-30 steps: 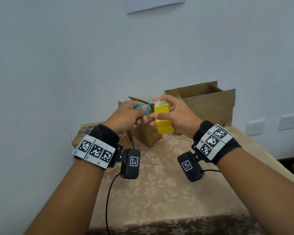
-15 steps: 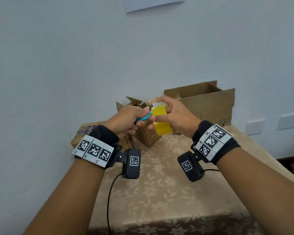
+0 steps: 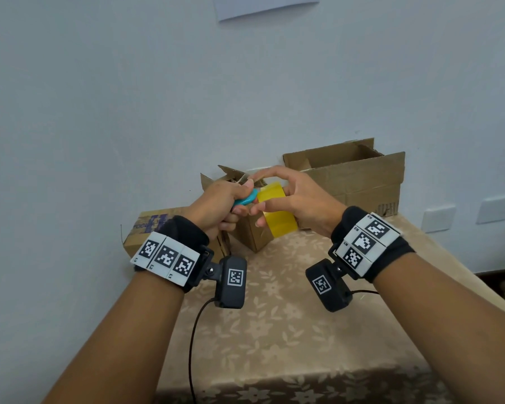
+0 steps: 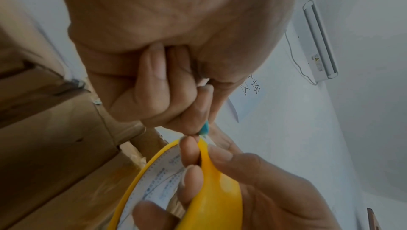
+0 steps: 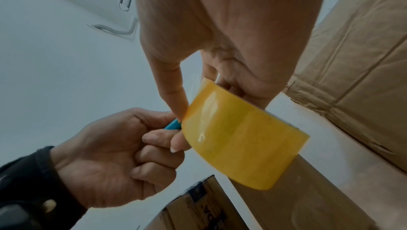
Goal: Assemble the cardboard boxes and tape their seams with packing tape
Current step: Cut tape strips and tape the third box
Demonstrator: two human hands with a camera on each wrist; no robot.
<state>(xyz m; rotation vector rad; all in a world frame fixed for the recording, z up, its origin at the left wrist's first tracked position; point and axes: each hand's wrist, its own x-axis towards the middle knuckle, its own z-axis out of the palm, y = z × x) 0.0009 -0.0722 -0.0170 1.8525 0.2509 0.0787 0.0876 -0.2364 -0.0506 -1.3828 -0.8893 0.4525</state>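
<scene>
Left hand [image 3: 216,205] gripping a small teal cutter [image 3: 245,198], right hand [image 3: 301,204] holding a yellow packing tape roll [image 3: 277,211], both meeting above open cardboard boxes [image 3: 362,176] sitting on the floral-clothed table [image 3: 274,330]; box lettering unreadable.

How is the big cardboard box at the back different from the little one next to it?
The big box looks much larger than the little box. The big box stands further right, against the wall, in plain sight; the little box sits partly hidden behind the hands and the yellow tape roll. The big box's flaps stand neatly upright; the little box's flaps look bent and ragged. Both are brown cardboard, open on top, and rest on the flowery tablecloth.
</scene>
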